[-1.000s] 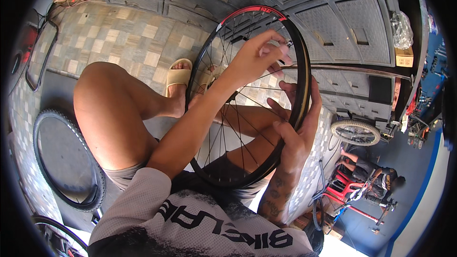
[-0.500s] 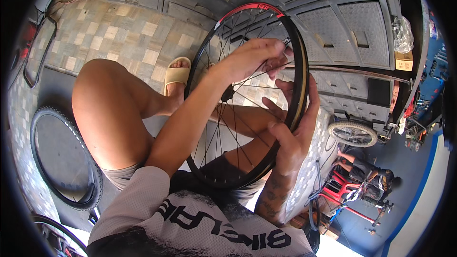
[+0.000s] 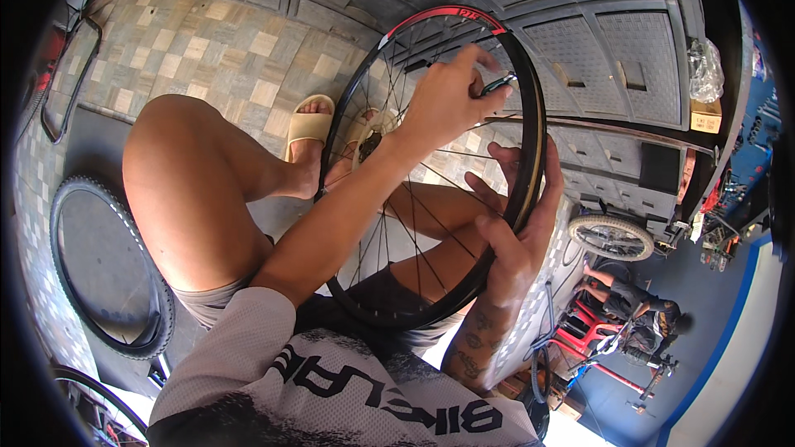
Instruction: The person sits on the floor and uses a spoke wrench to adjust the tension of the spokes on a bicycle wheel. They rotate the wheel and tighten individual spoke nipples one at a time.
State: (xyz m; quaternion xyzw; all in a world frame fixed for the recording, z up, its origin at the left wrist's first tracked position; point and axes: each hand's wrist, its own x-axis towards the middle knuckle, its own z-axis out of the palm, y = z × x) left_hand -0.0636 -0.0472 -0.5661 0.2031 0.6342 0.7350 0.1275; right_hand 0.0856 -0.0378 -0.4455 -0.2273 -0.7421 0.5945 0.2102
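A bicycle wheel (image 3: 431, 324) without a tyre stands tilted before me, its dark rim carrying a red section at the top and a tan strip along the outer channel. My right hand (image 3: 522, 240) grips the rim at the right, thumb on the inner side and palm against the outside. At the upper right my left hand (image 3: 455, 95) reaches across the spokes. Its thumb and curled fingers are on a short dark stem with a metallic end (image 3: 498, 84), apparently a valve stem, beside the inner rim. The index finger is raised and blurred.
A loose tyre (image 3: 56, 240) lies on a dark mat at the left. Grey drawer cabinets (image 3: 571, 41) stand ahead. To the right are another wheel (image 3: 613, 237), a red chair (image 3: 590, 327) and a seated person (image 3: 662, 314). Sandalled feet are beyond the wheel.
My left hand has shifted slightly up, its index finger lifting off and uncovering the stem. The wheel has tilted, with its hub now further up and left. The right hand keeps its grip.
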